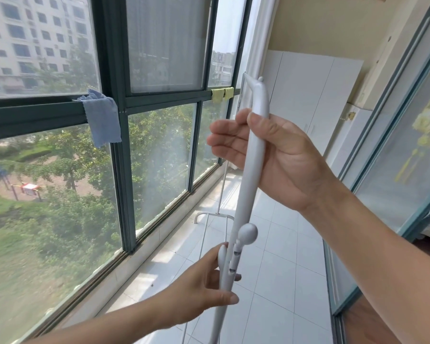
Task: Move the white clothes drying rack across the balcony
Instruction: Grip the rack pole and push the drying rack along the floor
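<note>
Dark green window frame (114,70), blue cloth (103,119) hanging on its rail, 2 yellow cloths (222,94) further along the same rail, white cabinet (315,95) beyond, white floor tiles (283,256) below.

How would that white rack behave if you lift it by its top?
Probably light: the rack is thin white tubing, held loosely by the right hand and left hand. Likely stiff but wobbly, since it is tall with a narrow foot. Its smooth finish could slip.
</note>
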`<state>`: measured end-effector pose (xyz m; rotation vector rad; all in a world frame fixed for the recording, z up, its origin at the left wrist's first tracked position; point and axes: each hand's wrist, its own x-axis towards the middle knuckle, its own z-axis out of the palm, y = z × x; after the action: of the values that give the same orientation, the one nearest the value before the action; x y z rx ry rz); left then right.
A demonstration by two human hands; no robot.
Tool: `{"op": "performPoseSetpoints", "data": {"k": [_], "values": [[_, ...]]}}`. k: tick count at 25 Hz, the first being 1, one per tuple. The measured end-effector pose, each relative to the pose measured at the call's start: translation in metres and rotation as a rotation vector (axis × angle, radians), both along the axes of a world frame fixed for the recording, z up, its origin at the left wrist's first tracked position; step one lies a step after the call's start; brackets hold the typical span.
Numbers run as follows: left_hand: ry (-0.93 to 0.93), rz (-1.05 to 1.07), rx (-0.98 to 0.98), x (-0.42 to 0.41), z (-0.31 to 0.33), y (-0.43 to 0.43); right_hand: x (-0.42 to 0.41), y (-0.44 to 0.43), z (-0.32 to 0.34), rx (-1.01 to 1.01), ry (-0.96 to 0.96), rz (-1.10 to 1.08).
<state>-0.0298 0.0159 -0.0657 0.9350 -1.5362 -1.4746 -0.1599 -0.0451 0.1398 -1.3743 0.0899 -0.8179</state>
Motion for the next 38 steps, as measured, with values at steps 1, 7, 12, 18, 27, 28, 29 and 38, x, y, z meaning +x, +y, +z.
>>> {"op": "performPoseSetpoints", "data": {"k": [1,7,12,18,27,28,29,38], "values": [[-0.011,0.022,-0.012,-0.003,-0.002,0.001,0.000,0.000,0.000,-0.004,-0.004,0.003],[-0.003,0.095,-0.084,-0.013,-0.001,-0.008,-0.002,-0.006,0.003,-0.006,-0.025,-0.098],[-0.028,0.104,-0.127,-0.019,0.003,-0.030,-0.006,-0.022,0.007,-0.031,-0.025,-0.179],[-0.062,0.121,-0.172,-0.032,0.008,-0.069,-0.019,-0.058,0.007,-0.023,-0.034,-0.268],[-0.087,0.129,-0.195,-0.073,0.005,-0.145,-0.058,-0.129,0.006,-0.020,-0.039,-0.363],[-0.086,0.131,-0.196,-0.077,0.005,-0.154,-0.063,-0.136,0.006,-0.019,-0.037,-0.376],[-0.086,0.131,-0.197,-0.083,0.005,-0.164,-0.068,-0.145,0.006,-0.019,-0.037,-0.391],[-0.057,0.104,-0.221,-0.122,0.001,-0.265,-0.105,-0.243,0.003,-0.041,-0.033,-0.471]]}}
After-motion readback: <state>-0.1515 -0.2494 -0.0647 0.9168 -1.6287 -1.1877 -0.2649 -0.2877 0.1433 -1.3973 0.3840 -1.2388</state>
